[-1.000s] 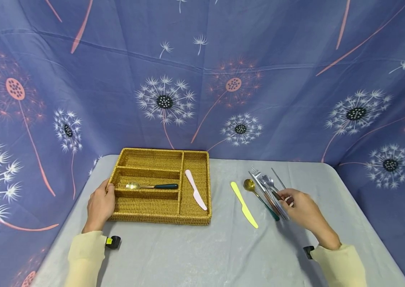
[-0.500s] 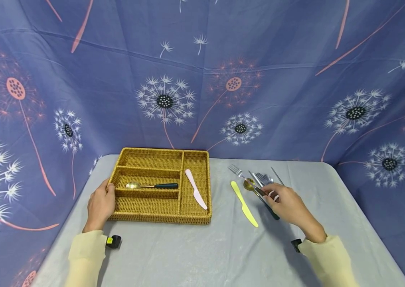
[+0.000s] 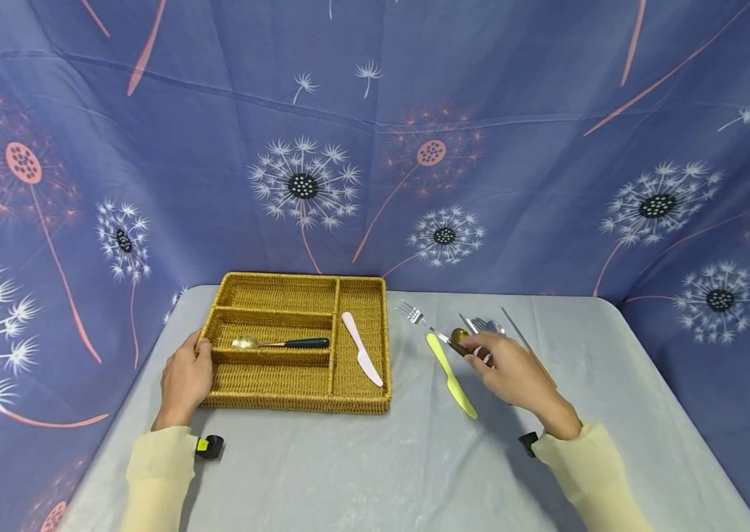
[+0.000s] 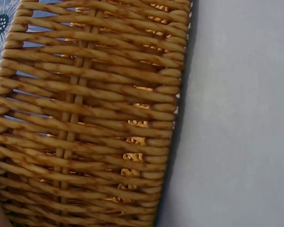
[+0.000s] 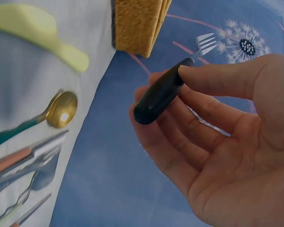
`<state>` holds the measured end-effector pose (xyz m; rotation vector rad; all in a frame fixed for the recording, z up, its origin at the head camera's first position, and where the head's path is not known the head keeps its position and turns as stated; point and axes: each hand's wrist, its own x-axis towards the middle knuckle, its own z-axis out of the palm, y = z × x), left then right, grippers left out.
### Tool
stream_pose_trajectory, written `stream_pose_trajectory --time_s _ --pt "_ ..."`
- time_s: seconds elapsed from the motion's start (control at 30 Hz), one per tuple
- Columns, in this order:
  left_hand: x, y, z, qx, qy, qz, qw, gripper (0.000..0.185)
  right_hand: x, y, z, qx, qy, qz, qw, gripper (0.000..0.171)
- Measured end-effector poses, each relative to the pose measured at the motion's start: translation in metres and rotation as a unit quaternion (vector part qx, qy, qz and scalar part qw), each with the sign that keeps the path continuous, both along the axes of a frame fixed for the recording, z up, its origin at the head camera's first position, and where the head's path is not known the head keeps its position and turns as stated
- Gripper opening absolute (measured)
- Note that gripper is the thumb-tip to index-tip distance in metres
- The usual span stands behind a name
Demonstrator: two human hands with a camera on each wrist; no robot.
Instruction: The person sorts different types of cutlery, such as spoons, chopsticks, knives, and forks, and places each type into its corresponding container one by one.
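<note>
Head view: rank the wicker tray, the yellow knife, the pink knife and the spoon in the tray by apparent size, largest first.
1. Wicker tray, by far.
2. Yellow knife, spoon in the tray and pink knife look too close in length to rank.

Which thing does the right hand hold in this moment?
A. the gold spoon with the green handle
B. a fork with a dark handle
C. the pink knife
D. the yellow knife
B: the right hand pinches the dark handle of a fork between thumb and fingers, while the yellow knife and the gold spoon lie on the table and the pink knife lies in the woven tray.
</note>
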<state>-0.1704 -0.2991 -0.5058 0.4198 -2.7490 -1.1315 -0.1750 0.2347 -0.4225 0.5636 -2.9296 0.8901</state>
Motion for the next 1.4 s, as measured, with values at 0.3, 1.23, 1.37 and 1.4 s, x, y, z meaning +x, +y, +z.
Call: stream_pose_trajectory --time_s 0.3,1.23,1.37,1.4 --pt "0.001 0.000 0.000 0.000 -0.003 0.002 1.0000 0.064 -0.011 -0.026 -0.002 -0.023 -0.010 0.042 0.999 0.020" --pt "0.001 -0.002 0.000 -0.002 -0.002 0.002 1.0000 0.064 -0.097 -0.142 0.006 0.033 -0.023 0.138 0.990 0.026" --pt "0.000 -0.001 0.000 0.003 -0.003 0.001 1.0000 0.063 -0.107 -0.162 0.012 0.044 -0.025 0.151 0.987 0.026" --pt "0.000 -0.001 0.000 0.003 -0.002 0.001 1.0000 0.063 -0.109 -0.167 0.014 0.047 -0.025 0.154 0.987 0.026"
